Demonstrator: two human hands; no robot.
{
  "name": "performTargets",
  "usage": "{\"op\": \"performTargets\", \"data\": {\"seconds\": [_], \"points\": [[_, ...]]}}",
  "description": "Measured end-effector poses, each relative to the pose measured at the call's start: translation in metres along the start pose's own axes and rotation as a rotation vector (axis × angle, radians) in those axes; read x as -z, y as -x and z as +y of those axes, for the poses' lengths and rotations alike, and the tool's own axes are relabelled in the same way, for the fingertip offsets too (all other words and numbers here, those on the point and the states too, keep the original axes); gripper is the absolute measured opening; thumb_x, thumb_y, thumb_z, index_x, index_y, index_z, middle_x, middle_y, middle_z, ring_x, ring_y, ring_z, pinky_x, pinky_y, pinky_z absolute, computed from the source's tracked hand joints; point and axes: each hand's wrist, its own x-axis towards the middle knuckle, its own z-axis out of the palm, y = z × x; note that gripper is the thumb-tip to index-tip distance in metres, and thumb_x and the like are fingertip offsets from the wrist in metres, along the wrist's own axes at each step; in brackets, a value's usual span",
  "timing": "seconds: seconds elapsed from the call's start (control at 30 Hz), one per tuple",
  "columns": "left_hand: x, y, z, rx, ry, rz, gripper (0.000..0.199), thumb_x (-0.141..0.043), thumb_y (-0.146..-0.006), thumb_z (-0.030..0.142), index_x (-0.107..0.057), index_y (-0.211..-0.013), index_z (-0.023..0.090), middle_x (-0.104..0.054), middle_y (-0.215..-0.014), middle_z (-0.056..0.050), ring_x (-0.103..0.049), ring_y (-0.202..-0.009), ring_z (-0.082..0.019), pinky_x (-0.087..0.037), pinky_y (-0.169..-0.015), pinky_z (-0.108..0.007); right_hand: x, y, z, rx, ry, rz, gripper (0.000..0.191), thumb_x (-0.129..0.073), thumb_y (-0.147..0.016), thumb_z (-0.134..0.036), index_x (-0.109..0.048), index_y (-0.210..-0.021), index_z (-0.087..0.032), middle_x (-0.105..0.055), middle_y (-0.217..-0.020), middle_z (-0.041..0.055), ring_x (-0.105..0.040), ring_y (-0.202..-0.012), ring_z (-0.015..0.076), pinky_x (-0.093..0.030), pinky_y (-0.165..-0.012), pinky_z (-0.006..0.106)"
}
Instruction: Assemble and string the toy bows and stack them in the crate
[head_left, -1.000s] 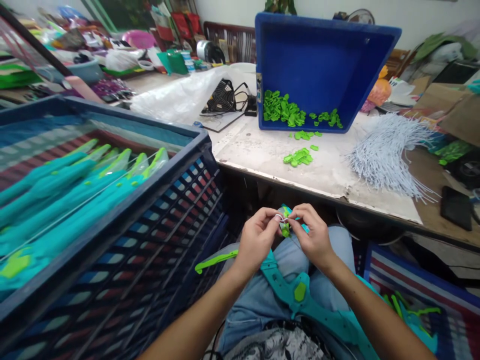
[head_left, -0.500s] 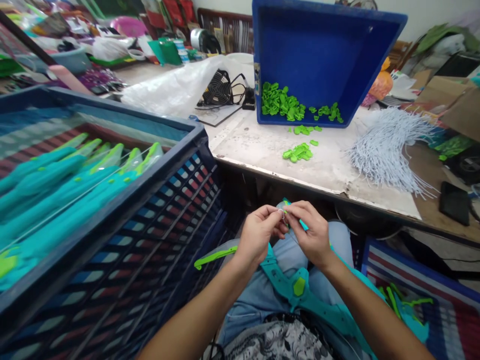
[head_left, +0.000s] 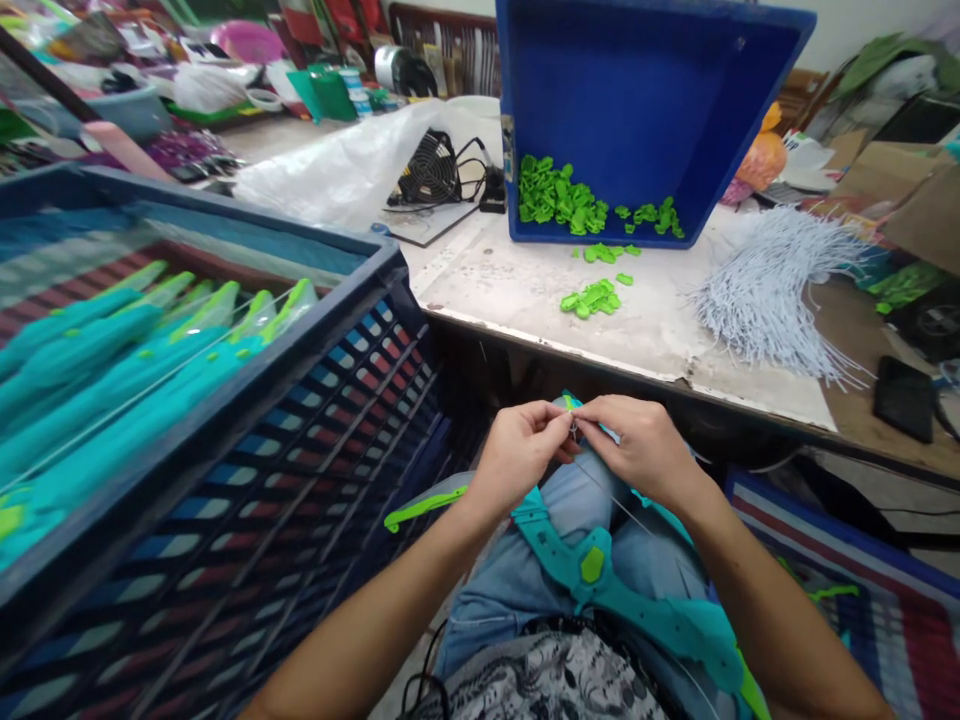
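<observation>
Two hands, left point(head_left: 517, 452) and right point(head_left: 643, 446), meet on the near side of the table point(head_left: 502, 285), fingers closed in a tight pinch on a thin white cord point(head_left: 574, 427). The teal toy bow point(head_left: 634, 608) lies across the lap point(head_left: 491, 600), before the table, seemingly leaving both hands free. On the table, a blue bin point(head_left: 637, 90) rests sideways, mouth forward, presumably keeping green pieces point(head_left: 559, 198) reachable. Fingers cover the cord's middle; whether it's knotted, I can't tell.

The person wore light blue jeans point(head_left: 491, 595) with paler and darker patches in the denim, and a top point(head_left: 555, 680) mottled in black, grey and white with a dark edge, the left hand point(head_left: 517, 455), right hand point(head_left: 645, 445) and forearms point(head_left: 375, 600) bare.
</observation>
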Motion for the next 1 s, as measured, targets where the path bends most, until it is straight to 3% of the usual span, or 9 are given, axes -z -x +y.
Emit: {"op": "performTargets", "data": {"seconds": [0.2,0.3,0.43,0.63,0.77,0.87,1.0], "points": [[-0.002,-0.009,0.009,0.002,0.004,0.006,0.022,-0.074,-0.065,0.032,-0.067,-0.067,0.012,-0.063,-0.055,-0.002,-0.06,-0.05,-0.013,-0.05,-0.048,-0.022,0.005,-0.01,-0.005,0.046,0.305,-0.037,0.028,-0.043,-0.091,-0.015,-0.061,-0.071,-0.016,-0.065,-0.072,0.0078,-0.056,-0.068,0.0175,-0.039,-0.062,0.029],[0.0,-0.014,0.011,0.034,0.055,-0.033,0.025,-0.077,-0.061,0.033,-0.066,-0.067,0.011,-0.064,-0.056,-0.003,-0.059,-0.049,-0.013,-0.05,-0.047,-0.023,0.006,-0.01,0.001,0.051,0.184,-0.015,0.025,-0.04,-0.092,-0.017,-0.061,-0.077,-0.016,-0.065,-0.076,0.0081,-0.057,-0.072,0.0182,-0.039,-0.064,0.029],[0.003,-0.018,0.012,0.045,0.061,-0.17,0.024,-0.078,-0.057,0.027,-0.071,-0.075,0.012,-0.065,-0.062,-0.004,-0.057,-0.052,-0.011,-0.043,-0.043,-0.019,0.008,-0.006,0.014,-0.024,-0.032,0.03,0.016,-0.045,-0.09,-0.018,-0.058,-0.08,-0.017,-0.062,-0.075,0.0037,-0.056,-0.066,0.014,-0.04,-0.061,0.025],[0.001,-0.021,0.005,0.051,-0.081,-0.155,0.021,-0.076,-0.061,0.033,-0.07,-0.065,0.013,-0.046,-0.044,0.005,-0.031,-0.039,-0.004,-0.021,-0.037,-0.018,0.012,0.001,0.02,-0.016,-0.122,0.018,0.015,-0.045,-0.09,-0.019,-0.057,-0.082,-0.017,-0.061,-0.076,0.0027,-0.054,-0.064,0.0123,-0.039,-0.059,0.023],[-0.005,-0.014,-0.001,-0.046,-0.17,-0.152,0.022,-0.072,-0.068,0.037,-0.068,-0.064,0.015,-0.051,-0.051,0.004,-0.036,-0.044,-0.005,-0.026,-0.041,-0.018,0.004,0.004,0.028,-0.051,-0.101,-0.005,0.014,-0.044,-0.088,-0.018,-0.057,-0.081,-0.018,-0.06,-0.076,0.0026,-0.053,-0.065,0.0123,-0.039,-0.06,0.023],[-0.006,-0.006,-0.002,-0.114,-0.254,-0.169,0.019,-0.07,-0.071,0.035,-0.07,-0.068,0.016,-0.053,-0.053,0.003,-0.041,-0.047,-0.007,-0.03,-0.043,-0.019,-0.004,0.005,0.042,-0.193,-0.071,0.031,0.01,-0.048,-0.082,-0.013,-0.057,-0.078,-0.017,-0.06,-0.074,0.0023,-0.052,-0.063,0.0122,-0.039,-0.06,0.023],[-0.01,-0.011,-0.001,-0.124,-0.222,-0.109,0.019,-0.069,-0.074,0.033,-0.068,-0.068,0.016,-0.054,-0.05,0.002,-0.044,-0.045,-0.008,-0.036,-0.046,-0.019,0.014,0.016,0.037,-0.328,-0.261,0.097,0.007,-0.054,-0.082,-0.015,-0.06,-0.078,-0.017,-0.063,-0.073,0.0009,-0.056,-0.063,0.0123,-0.043,-0.06,0.024]]}}
